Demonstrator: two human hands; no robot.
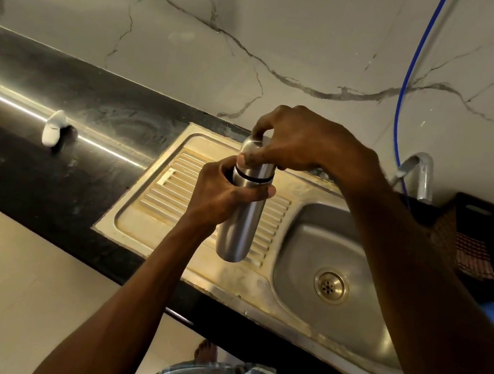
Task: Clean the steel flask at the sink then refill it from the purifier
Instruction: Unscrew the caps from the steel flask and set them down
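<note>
The steel flask (242, 218) is held in the air above the ribbed drainboard (160, 192) of the steel sink (310, 245), just left of the basin. Its long axis is nearly upright, tilted slightly: the capped top is pointed up and away toward the marble-patterned wall (264, 28), and the flat base is pointed down toward the drainboard's near edge. A dark band is seen around the flask just below its cap (250, 145).

The flask is gripped by 2 hands. The left hand (225, 193) is wrapped around the upper body just under the dark band, with the thumb laid across the front. The right hand (304, 144) is closed over the cap from above, its fingers curled around the top. The 2 hands are set close together, nearly touching, both clamped on the flask.

The drain (330, 286) is seen in the bottom of the basin. A curved tap (419, 172) is mounted at the far right, beside a blue hose (406, 82) that runs down the wall. A small white object (53, 128) is lying on the black countertop (34, 153), well apart from the sink. A dark basket (491, 232) is placed at the right.
</note>
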